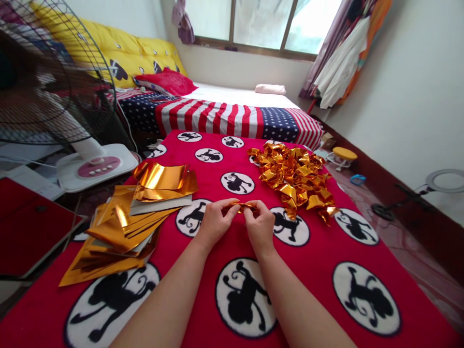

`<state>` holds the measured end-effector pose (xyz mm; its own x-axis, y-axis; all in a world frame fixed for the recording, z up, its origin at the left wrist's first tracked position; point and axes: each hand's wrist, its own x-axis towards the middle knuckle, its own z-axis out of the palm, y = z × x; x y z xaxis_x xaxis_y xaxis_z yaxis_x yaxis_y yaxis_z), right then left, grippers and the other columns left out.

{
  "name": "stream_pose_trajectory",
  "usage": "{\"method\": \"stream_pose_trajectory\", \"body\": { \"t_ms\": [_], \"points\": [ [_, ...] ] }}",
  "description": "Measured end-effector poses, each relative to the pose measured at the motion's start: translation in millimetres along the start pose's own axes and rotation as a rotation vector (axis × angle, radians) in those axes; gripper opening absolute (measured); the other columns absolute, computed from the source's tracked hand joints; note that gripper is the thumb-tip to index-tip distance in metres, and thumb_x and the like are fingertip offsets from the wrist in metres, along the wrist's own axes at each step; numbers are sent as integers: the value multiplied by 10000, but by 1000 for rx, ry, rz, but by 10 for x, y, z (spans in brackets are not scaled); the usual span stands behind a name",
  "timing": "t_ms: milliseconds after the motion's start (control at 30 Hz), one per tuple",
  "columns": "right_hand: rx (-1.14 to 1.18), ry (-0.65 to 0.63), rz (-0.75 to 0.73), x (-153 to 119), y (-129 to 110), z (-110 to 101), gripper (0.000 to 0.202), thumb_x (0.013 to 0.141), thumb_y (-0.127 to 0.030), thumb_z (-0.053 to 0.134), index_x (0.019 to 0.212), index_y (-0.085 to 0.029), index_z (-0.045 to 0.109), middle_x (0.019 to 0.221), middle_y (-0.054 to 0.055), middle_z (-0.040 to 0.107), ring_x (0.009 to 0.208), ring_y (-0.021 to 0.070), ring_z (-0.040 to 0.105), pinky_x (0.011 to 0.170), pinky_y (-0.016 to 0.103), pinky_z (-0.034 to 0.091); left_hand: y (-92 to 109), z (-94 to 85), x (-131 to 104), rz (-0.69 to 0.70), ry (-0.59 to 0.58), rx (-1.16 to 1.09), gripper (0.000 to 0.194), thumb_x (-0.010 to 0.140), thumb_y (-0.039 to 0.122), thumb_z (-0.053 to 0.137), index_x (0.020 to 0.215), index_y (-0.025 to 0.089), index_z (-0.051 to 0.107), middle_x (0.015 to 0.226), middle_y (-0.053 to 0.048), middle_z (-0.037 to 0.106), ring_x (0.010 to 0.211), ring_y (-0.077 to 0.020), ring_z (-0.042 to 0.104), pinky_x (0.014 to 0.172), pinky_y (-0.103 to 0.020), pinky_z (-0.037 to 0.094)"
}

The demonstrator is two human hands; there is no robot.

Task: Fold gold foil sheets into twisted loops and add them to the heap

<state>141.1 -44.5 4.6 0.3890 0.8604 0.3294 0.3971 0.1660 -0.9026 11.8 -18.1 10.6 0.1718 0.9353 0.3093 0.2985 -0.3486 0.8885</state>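
My left hand [216,217] and my right hand [260,221] meet over the middle of the red cloth [311,290], which is printed with black monkeys in white circles. Between their fingertips they pinch a small piece of gold foil paper [240,208]; most of it is hidden by the fingers, so its exact shape cannot be made out. To the left lies a loose stack of gold foil paper sheets [134,222], some showing grey backs. On the right is a heap of folded gold foil ingots [293,169].
An electric fan [97,166] stands at the left edge, beside a dark red panel [32,227]. Beyond the cloth is a bed with a stars-and-stripes cover [217,118]. On the right floor are a yellow stool [344,153] and a ring light [444,181].
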Motion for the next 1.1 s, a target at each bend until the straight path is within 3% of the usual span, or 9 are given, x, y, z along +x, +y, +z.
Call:
{"method": "stream_pose_trajectory", "body": {
  "t_ms": [167,333,500,667,1100],
  "points": [
    [15,-20,11,-14,-22,4,188,837,-336,561,770,-178,639,699,17,681,634,161,606,623,254,451,1,7,11,-15,32,48,296,914,302,507,1041,139,718,767,-47,743,634,-147,650,629,-240,494],
    [5,13,8,-27,-40,13,292,896,-411,521,741,-184,618,668,-2,645,610,141,563,597,241,398,52,22,-20,-7,100,163,331,936,372,472,964,169,733,823,-53,750,691,-156,660,640,-233,448],
    [-50,3,-7,-46,-23,7,344,926,-425,473,702,-189,585,603,-23,580,552,126,484,560,240,338,111,1,-44,-104,178,527,503,938,502,402,708,174,707,670,-85,711,625,-178,635,577,-261,340],
    [-181,-6,-45,-48,-4,12,411,955,-422,408,626,-202,520,550,-25,521,513,127,428,530,252,286,158,-16,-50,-143,168,738,515,956,462,347,717,183,708,691,-106,718,622,-191,624,555,-285,262],
    [-283,-24,-53,-64,-27,-9,454,977,-416,355,616,-209,538,543,-5,559,513,140,494,551,260,303,112,-38,-50,-114,149,787,592,973,481,294,702,178,725,660,-117,707,583,-184,596,544,-290,216]
  ]
}}
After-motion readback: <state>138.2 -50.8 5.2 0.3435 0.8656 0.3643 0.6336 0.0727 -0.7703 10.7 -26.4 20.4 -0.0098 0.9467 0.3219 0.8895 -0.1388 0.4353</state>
